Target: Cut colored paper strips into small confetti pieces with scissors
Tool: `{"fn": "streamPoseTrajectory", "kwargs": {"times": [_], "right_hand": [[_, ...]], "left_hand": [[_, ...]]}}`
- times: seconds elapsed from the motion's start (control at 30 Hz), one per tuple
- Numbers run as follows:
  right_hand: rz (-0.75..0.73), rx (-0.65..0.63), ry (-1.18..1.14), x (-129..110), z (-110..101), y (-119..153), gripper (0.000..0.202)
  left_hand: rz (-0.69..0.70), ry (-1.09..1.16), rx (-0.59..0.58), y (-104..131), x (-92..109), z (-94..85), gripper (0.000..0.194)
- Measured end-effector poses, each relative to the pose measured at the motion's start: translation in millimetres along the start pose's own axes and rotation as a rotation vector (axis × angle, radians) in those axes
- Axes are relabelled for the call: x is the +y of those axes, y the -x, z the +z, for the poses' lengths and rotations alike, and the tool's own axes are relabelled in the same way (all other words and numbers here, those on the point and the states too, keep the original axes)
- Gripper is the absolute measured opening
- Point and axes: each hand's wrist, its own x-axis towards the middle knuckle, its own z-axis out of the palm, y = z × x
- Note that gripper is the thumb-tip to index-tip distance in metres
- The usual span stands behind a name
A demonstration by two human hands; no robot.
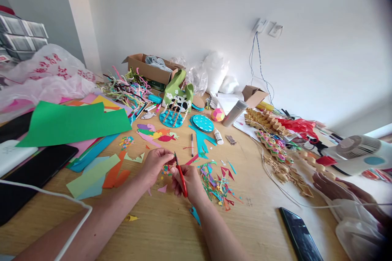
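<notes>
My right hand (190, 182) is closed around a pair of red-handled scissors (183, 180), with the dark blades pointing up and away from me. Just left of the blades, my left hand (155, 164) is closed in a pinch; whatever its fingertips hold is too small to make out. Small round paper bits (166, 169) lie on the table under and between the hands. To the right of my right hand spreads a heap of coloured paper scraps (216, 185). Beyond the hands are a pen (192, 145) and several coloured paper fish (159, 133).
Green paper (76, 122) tops a stack of coloured sheets at left. A white cable (45, 191) crosses the left foreground. A phone (298, 232) lies at right, near another person's hands (335, 189). A grey bottle (235, 113) and panda bag (178, 94) stand at the back.
</notes>
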Motion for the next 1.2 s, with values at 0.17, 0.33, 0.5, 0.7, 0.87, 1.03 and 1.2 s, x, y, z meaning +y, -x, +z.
{"fn": "streamPoseTrajectory", "kwargs": {"times": [0.17, 0.33, 0.5, 0.7, 0.87, 1.03, 1.2], "right_hand": [[-0.001, 0.003, 0.02, 1.7, -0.3, -0.3, 0.051], [-0.001, 0.038, 0.037, 0.1, -3.0, -0.1, 0.051], [0.008, 0.162, -0.005, -6.1, -18.7, -1.2, 0.05], [-0.019, 0.062, -0.117, -13.6, -35.8, 1.7, 0.056], [-0.065, 0.162, 0.451, -20.5, -39.6, 4.9, 0.039], [-0.36, 0.198, 0.977, -21.1, -35.4, -4.2, 0.005], [-0.403, 0.039, 1.124, -21.0, -27.7, -12.2, 0.013]], "left_hand": [[-0.003, 0.008, -0.001, -0.5, 0.7, 0.4, 0.013], [0.01, -0.002, 0.008, -1.3, 0.9, -1.8, 0.015], [0.006, -0.244, 0.006, -5.4, 5.5, -7.7, 0.014], [0.213, -0.81, -0.034, -6.9, 11.2, -15.4, 0.006], [0.503, -1.336, -0.143, -1.0, 10.5, -22.7, 0.019], [0.549, -1.489, -0.221, 1.4, 10.0, -35.0, 0.023], [0.564, -1.437, -0.21, 1.3, 11.0, -44.8, 0.025]]}}
